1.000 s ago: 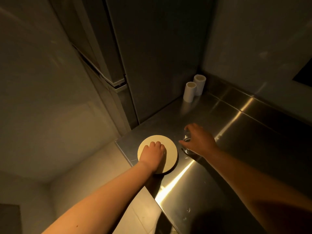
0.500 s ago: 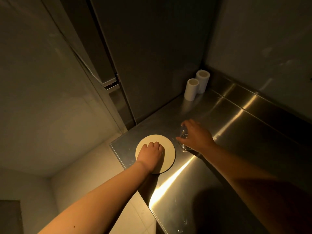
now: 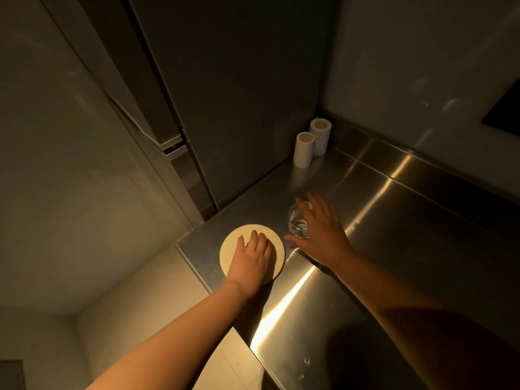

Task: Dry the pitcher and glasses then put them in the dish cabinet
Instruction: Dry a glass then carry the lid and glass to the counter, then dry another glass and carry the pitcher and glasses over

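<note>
A clear glass (image 3: pixel 297 220) stands on the steel counter (image 3: pixel 365 277) near its left corner. My right hand (image 3: pixel 319 230) hovers just right of and over the glass, fingers spread and straight, gripping nothing. My left hand (image 3: pixel 250 260) rests on a round cream disc (image 3: pixel 277 243) lying flat at the counter's corner, its fingers lightly bent on the surface. No pitcher is in view.
Two white paper rolls (image 3: pixel 304 150) stand upright in the back corner against the dark cabinet panel (image 3: pixel 239 94). The counter's left edge (image 3: pixel 197 266) drops off to a pale floor. A tall cabinet door (image 3: pixel 70 164) fills the left side.
My right hand let go of the glass and its fingers have spread open beside it. My left hand stays on the disc.
</note>
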